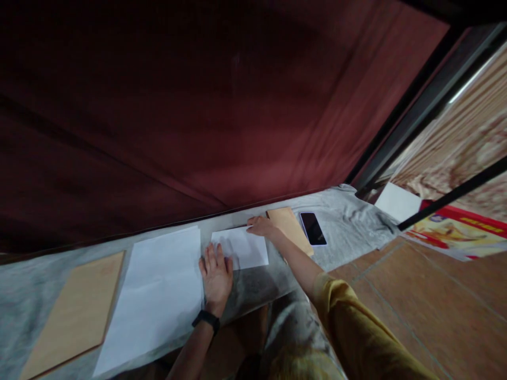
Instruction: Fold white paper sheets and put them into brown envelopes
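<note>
A folded white sheet of paper [241,256] lies on the grey cloth in front of me. My left hand [217,277], with a black watch on its wrist, rests flat on the left part of this sheet, fingers spread. At its upper right corner is my right hand [261,226], its fingers bent and held together on the paper's edge. To the left lies a stack of larger white sheets [158,295], close beside my left hand. A brown envelope [291,227] is partly covered by my right forearm.
Farther left lies a stack of larger brown envelopes [79,311]. A phone [313,229] sits right of the small envelope on the grey cloth [344,221]. A dark red curtain [237,121] hangs behind. At the right are a black frame bar [455,198] and a red and yellow box [455,232].
</note>
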